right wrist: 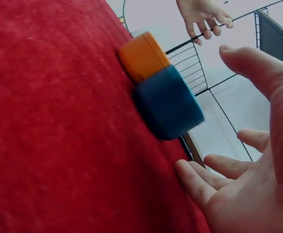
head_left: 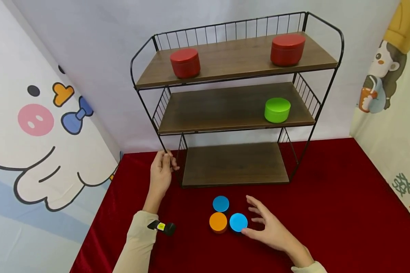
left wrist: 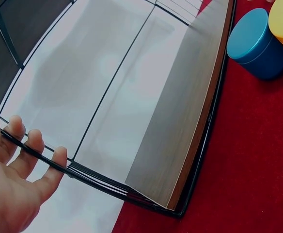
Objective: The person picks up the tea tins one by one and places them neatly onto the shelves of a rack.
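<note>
A three-tier shelf rack (head_left: 235, 163) of dark wood boards and black wire stands at the back. My left hand (head_left: 161, 167) grips its left front post; in the left wrist view the fingers of that hand (left wrist: 23, 170) curl round the black rod. Near the front, my right hand (head_left: 268, 227) is spread beside a light blue tin (head_left: 238, 222), thumb close to the lid; whether it touches I cannot tell. An orange tin (head_left: 218, 222) and another blue tin (head_left: 220, 203) stand close by. In the right wrist view, a gap shows between the right hand (right wrist: 248, 184) and the nearer blue tin (right wrist: 168, 104).
Two red tins, one left (head_left: 185, 63) and one right (head_left: 287, 50), sit on the top board. A green tin (head_left: 277, 110) stands on the middle board's right side. Red cloth (head_left: 331, 212) covers the table. Printed curtains (head_left: 48, 113) hang around it.
</note>
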The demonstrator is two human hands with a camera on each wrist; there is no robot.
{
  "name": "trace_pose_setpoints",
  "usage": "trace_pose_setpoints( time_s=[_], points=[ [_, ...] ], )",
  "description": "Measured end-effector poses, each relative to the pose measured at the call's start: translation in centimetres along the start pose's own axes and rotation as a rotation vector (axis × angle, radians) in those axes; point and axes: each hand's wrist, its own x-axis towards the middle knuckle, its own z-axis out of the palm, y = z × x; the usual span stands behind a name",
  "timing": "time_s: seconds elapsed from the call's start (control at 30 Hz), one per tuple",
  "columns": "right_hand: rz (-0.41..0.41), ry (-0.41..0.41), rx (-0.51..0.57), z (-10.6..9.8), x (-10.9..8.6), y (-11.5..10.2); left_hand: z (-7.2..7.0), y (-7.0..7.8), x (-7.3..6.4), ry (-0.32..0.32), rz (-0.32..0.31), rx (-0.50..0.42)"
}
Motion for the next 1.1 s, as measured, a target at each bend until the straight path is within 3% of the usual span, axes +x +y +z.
trace_pose_setpoints(
  time_s=[0.27, 0.5, 0.77, 1.1],
  points=[
    [-0.021, -0.051, 0.017, 1.2, -0.2, 0.1, 0.0, 0.0, 0.0, 0.001, 0.000, 0.008],
    [0.000, -0.088, -0.070, 2.0, -0.2, -0.1, 0.0, 0.1, -0.1, 0.001, -0.008, 0.008],
    [0.029, -0.092, -0.121, 2.1, 0.1, -0.3, 0.0, 0.1, -0.1, 0.004, -0.012, 0.005],
    [0.008, -0.060, -0.154, 2.1, 0.2, -0.5, 0.0, 0.1, 0.0, 0.007, 0.001, 0.001]
  ],
)
